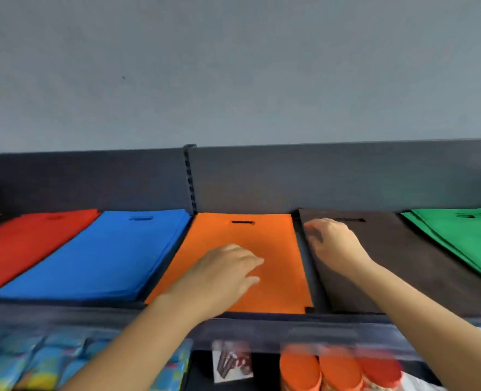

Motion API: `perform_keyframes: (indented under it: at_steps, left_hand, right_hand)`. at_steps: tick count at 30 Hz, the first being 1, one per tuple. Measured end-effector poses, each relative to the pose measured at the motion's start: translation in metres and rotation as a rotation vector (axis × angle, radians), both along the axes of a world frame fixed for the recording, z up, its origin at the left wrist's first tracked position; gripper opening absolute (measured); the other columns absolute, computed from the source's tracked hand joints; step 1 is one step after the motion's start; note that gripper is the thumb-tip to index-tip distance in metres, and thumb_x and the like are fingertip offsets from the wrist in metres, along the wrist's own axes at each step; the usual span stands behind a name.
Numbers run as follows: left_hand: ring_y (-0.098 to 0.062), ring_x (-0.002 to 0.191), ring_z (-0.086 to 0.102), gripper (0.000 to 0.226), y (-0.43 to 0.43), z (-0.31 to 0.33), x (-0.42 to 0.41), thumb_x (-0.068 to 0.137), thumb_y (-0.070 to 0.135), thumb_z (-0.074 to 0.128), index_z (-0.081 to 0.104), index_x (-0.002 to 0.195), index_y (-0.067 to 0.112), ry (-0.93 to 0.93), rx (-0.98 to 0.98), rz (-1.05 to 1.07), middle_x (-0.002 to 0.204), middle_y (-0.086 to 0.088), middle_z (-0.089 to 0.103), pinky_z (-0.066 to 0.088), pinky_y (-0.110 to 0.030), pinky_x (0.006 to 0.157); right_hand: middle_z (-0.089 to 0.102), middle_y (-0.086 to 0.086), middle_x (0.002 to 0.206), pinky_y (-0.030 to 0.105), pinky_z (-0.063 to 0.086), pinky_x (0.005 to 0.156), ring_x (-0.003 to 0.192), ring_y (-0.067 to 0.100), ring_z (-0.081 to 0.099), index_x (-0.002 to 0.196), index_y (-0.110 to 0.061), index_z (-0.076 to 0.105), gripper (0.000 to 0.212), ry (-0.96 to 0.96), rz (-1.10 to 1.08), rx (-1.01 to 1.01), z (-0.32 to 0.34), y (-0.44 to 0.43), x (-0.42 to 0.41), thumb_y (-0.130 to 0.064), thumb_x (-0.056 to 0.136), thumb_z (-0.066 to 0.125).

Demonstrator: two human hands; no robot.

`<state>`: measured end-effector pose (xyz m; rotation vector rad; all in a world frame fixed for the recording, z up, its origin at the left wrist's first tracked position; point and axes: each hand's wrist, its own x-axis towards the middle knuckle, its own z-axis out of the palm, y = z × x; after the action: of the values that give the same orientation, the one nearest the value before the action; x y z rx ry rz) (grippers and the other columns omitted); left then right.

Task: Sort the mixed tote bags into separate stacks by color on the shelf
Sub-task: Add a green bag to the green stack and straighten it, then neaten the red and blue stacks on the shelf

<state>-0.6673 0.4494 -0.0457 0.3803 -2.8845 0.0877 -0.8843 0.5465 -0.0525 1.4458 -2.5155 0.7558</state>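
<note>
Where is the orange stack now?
The orange stack lies centrally in the head view, between the blue stack and the dark stack, under the left hand.

My left hand (222,272) and right hand (335,244) are bare, and both forearms are bare as far back as I can see.

Flat tote-bag stacks side by side on shelf (64,310): red (27,244), blue (106,252), orange (273,249), brown (403,263), green (465,235).

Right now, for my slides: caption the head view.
Left hand on orange stack, right hand on brown stack; red stack, blue stack, green stack alongside.
</note>
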Motion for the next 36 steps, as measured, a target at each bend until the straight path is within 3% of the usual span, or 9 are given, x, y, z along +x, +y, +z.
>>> perform_keyframes:
  at_steps: [6, 10, 13, 16, 27, 36]
  left_hand:
    - [-0.013, 0.124, 0.044, 0.048, -0.077, 0.0, 0.212, 0.095, 0.043, 0.036, 0.049, 0.135, 0.021, 0.085, -0.038, 0.292, 0.132, 0.008, 0.053, 0.036, -0.029, 0.102]
    - [-0.013, 0.108, 0.058, 0.036, -0.115, -0.003, 0.334, 0.091, 0.036, 0.049, 0.063, 0.12, 0.021, 0.145, -0.088, 0.47, 0.116, 0.009, 0.064, 0.047, -0.024, 0.088]
    - [-0.007, 0.128, 0.04, 0.041, -0.137, -0.001, 0.408, 0.1, 0.038, 0.039, 0.045, 0.138, 0.024, 0.118, -0.023, 0.595, 0.136, 0.014, 0.046, 0.031, -0.021, 0.104]
    - [-0.004, 0.135, 0.028, 0.045, -0.161, -0.002, 0.469, 0.1, 0.041, 0.032, 0.033, 0.144, 0.029, 0.117, -0.022, 0.698, 0.146, 0.016, 0.035, 0.023, -0.019, 0.108]
    - [-0.008, 0.131, 0.036, 0.043, -0.272, 0.004, 0.601, 0.1, 0.034, 0.039, 0.04, 0.141, 0.024, 0.186, -0.063, 0.93, 0.141, 0.009, 0.044, 0.03, -0.022, 0.104]
    - [-0.015, 0.128, 0.042, 0.041, -0.38, 0.024, 0.678, 0.097, 0.025, 0.048, 0.046, 0.138, 0.02, 0.183, -0.126, 1.013, 0.138, 0.003, 0.05, 0.031, -0.026, 0.105]
  right_hand:
    - [0.053, 0.005, 0.136, 0.033, 0.041, 0.099, 0.124, 0.024, 0.049, 0.131, -0.013, 0.053, 0.037, -0.038, 0.291, -0.001, -0.002, -0.122, 0.194, -0.014, 0.094, 0.049]
    - [0.048, 0.004, 0.14, 0.033, 0.036, 0.105, 0.129, 0.021, 0.044, 0.134, -0.013, 0.05, 0.038, -0.047, 0.478, 0.03, -0.004, -0.188, 0.318, -0.018, 0.096, 0.048]
    - [0.05, 0.005, 0.138, 0.034, 0.038, 0.103, 0.126, 0.023, 0.046, 0.133, -0.014, 0.051, 0.038, -0.038, 0.585, 0.034, -0.003, -0.231, 0.392, -0.017, 0.096, 0.048]
    - [0.053, 0.008, 0.135, 0.034, 0.038, 0.102, 0.124, 0.025, 0.048, 0.131, -0.012, 0.053, 0.037, -0.008, 0.678, 0.026, 0.001, -0.274, 0.451, -0.016, 0.094, 0.049]
    - [0.06, 0.011, 0.124, 0.037, 0.043, 0.096, 0.116, 0.029, 0.054, 0.121, -0.012, 0.06, 0.034, 0.017, 0.918, -0.017, 0.019, -0.446, 0.604, -0.021, 0.089, 0.055]
    - [0.036, 0.006, 0.15, 0.032, 0.027, 0.112, 0.138, 0.024, 0.032, 0.143, -0.015, 0.036, 0.057, 0.146, 1.092, 0.197, 0.039, -0.578, 0.689, -0.021, 0.091, 0.057]
